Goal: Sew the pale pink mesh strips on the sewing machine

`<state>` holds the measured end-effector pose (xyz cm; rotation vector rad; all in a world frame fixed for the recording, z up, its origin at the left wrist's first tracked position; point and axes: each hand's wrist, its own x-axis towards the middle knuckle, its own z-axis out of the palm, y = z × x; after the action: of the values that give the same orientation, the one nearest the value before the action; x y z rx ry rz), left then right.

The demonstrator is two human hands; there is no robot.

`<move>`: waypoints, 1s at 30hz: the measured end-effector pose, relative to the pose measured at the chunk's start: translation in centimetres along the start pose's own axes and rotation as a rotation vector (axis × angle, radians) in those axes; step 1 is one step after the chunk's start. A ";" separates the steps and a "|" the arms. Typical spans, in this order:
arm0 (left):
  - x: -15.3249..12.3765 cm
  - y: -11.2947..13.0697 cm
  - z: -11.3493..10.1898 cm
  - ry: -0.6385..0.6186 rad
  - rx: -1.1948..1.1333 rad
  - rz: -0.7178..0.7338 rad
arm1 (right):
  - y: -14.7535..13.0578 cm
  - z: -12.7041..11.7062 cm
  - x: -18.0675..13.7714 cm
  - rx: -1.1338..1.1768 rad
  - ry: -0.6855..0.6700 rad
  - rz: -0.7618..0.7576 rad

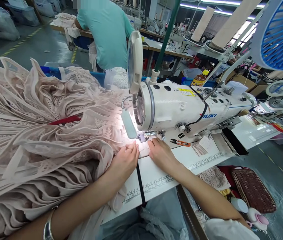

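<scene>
A white sewing machine (171, 106) stands before me, its lamp lighting the needle area. At the presser foot lies a piece of pale pink fabric (143, 149). My left hand (128, 156), fingers bent and pressed together, grips the fabric's left side. On the other side, my right hand (161, 154) pinches the same fabric close to the foot; its fingertips are partly hidden. A large heap of pale pink lace-trimmed fabric pieces (44, 143) spreads to the left of my left hand. Orange-handled thread snips (181, 142) lie on the table right of my right hand.
Small pale strips (200, 146) lie beside the snips, near a dark-edged tray (233, 141). A measuring tape strip (161, 181) runs along the table's front edge. A blue fan (278, 36) hangs at upper right. A person in a teal shirt (106, 33) sits beyond the machine.
</scene>
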<state>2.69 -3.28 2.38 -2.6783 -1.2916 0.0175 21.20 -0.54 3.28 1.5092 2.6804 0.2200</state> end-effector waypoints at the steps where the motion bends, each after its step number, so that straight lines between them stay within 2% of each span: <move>1: 0.5 -0.2 -0.2 0.021 0.013 0.019 | 0.0 0.0 0.1 -0.009 -0.007 0.009; 5: 1.4 -0.4 0.0 0.126 0.067 0.104 | -0.1 0.0 0.4 -0.006 -0.017 0.032; 10: 0.1 1.2 1.6 0.258 0.108 0.134 | 0.1 -0.8 0.2 0.009 -0.103 0.003; 13: -0.3 1.5 1.6 0.236 0.076 0.118 | -0.1 -0.8 0.4 -0.003 -0.126 0.014; 17: 0.2 0.7 0.7 0.141 0.092 0.042 | -0.7 0.0 1.4 0.010 -0.082 0.107; 23: 0.7 -0.2 0.4 0.128 0.071 0.083 | -0.2 -0.1 2.4 0.166 -0.128 0.155; 27: 0.7 -0.7 0.9 0.131 -0.123 -0.036 | 0.3 0.1 2.6 0.426 -0.085 0.178; 30: 0.8 -1.2 1.4 0.233 -0.361 -0.216 | 0.2 0.8 2.8 0.592 -0.016 0.208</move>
<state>2.13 -1.75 1.28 -2.6913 -1.6243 -0.5902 20.04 2.03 2.58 1.9115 2.7060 -0.6315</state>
